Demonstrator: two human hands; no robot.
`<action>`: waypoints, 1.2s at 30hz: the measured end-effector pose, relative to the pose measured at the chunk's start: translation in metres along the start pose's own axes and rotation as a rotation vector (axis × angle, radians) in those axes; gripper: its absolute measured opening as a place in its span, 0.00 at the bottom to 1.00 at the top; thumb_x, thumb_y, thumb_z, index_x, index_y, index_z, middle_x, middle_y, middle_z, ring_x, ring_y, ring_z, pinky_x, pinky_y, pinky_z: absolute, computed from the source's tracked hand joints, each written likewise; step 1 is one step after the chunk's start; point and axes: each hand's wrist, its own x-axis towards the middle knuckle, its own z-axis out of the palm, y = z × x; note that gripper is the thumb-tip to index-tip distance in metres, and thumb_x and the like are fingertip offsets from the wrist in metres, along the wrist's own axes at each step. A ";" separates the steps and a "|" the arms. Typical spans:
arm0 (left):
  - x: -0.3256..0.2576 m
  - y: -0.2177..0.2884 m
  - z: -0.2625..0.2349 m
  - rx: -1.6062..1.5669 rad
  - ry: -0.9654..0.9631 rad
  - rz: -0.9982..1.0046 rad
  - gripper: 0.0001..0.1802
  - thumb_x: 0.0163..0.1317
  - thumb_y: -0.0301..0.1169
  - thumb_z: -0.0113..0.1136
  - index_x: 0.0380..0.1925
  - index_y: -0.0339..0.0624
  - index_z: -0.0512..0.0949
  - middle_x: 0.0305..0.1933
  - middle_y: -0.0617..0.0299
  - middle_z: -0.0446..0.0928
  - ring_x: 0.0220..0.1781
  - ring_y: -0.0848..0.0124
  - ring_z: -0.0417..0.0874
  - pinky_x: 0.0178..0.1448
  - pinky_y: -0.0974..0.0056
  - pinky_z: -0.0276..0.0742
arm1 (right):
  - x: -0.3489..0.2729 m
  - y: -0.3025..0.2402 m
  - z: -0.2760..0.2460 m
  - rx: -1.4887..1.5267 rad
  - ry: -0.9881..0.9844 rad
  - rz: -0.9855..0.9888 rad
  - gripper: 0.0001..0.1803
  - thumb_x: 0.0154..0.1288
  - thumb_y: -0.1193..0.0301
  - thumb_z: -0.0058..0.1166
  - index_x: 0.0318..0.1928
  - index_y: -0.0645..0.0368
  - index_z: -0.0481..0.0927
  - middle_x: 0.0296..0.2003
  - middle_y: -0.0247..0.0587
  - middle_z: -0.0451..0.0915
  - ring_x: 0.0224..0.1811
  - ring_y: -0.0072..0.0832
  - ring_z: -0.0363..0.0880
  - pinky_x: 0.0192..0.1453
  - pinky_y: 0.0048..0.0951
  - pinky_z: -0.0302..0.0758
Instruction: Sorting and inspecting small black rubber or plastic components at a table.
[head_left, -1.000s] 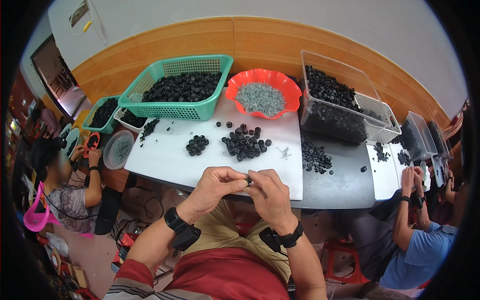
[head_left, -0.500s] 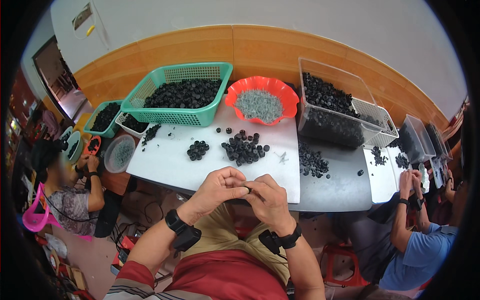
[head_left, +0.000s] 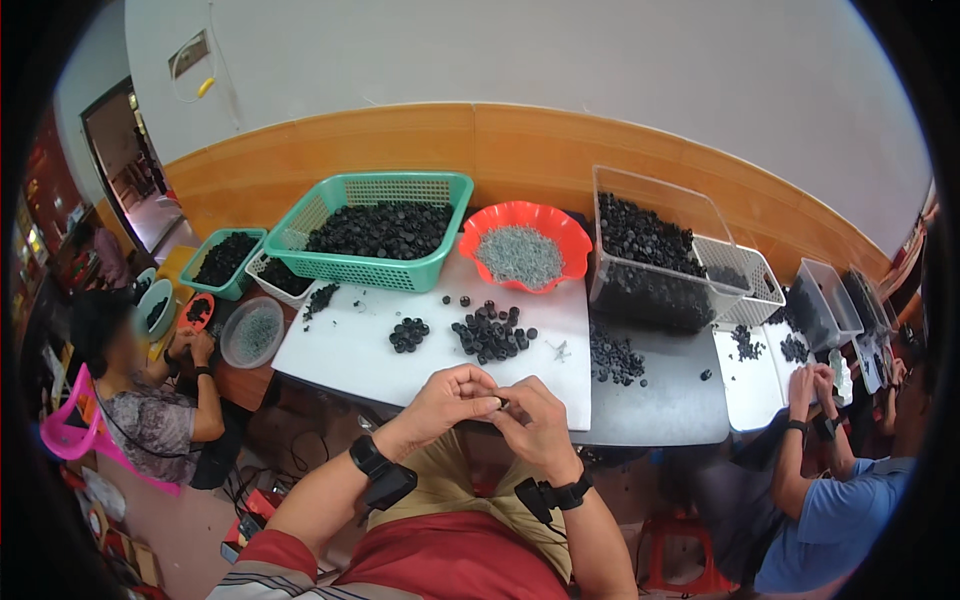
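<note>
My left hand and my right hand meet in front of the table's near edge, both closed. Pinched between their fingertips is a small black plastic part, mostly hidden by the fingers. Just beyond them, on a white sheet, lies a loose pile of black cylindrical caps. A smaller cluster of black caps sits left of it. A few thin metal pins or screws lie to the right of the pile.
Along the wall stand a green basket of black parts, a red scalloped bowl of metal pins and a clear bin of black parts. Loose black pieces lie on the grey tabletop. People work at left and right.
The view has tilted upward, so the table and baskets appear lower in it. My hands stay together around the small black part, with only slight finger movement.
</note>
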 end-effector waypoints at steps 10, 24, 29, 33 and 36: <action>0.001 0.003 0.006 0.041 -0.005 -0.024 0.16 0.70 0.27 0.66 0.55 0.34 0.77 0.49 0.60 0.83 0.49 0.76 0.85 0.58 0.67 0.85 | -0.002 0.005 -0.001 -0.044 0.019 -0.001 0.15 0.56 0.80 0.69 0.46 0.59 0.86 0.34 0.40 0.80 0.27 0.30 0.80 0.32 0.30 0.77; 0.003 -0.004 0.003 0.055 -0.012 0.008 0.16 0.72 0.26 0.63 0.56 0.32 0.77 0.50 0.58 0.83 0.50 0.74 0.86 0.57 0.67 0.86 | -0.001 0.005 0.000 -0.023 0.008 0.068 0.15 0.56 0.81 0.70 0.45 0.60 0.87 0.32 0.39 0.80 0.28 0.27 0.79 0.33 0.28 0.76; 0.007 -0.011 0.000 0.080 -0.024 0.030 0.16 0.73 0.27 0.63 0.57 0.33 0.78 0.50 0.58 0.84 0.50 0.74 0.86 0.57 0.67 0.86 | -0.003 0.009 0.000 -0.075 0.031 0.037 0.15 0.55 0.81 0.70 0.45 0.61 0.87 0.31 0.40 0.80 0.28 0.29 0.80 0.33 0.29 0.77; 0.006 -0.008 0.002 0.041 -0.007 0.024 0.17 0.72 0.27 0.64 0.57 0.32 0.77 0.49 0.58 0.84 0.50 0.74 0.86 0.56 0.66 0.86 | -0.001 0.007 0.001 -0.057 0.016 0.083 0.15 0.54 0.81 0.70 0.45 0.61 0.87 0.31 0.40 0.80 0.27 0.28 0.80 0.33 0.28 0.76; 0.004 -0.007 0.002 0.018 0.008 0.035 0.18 0.71 0.26 0.65 0.58 0.32 0.77 0.50 0.58 0.84 0.49 0.74 0.86 0.55 0.66 0.87 | -0.001 0.006 0.001 0.002 0.012 0.093 0.16 0.54 0.81 0.71 0.45 0.63 0.88 0.29 0.34 0.78 0.27 0.20 0.73 0.32 0.23 0.72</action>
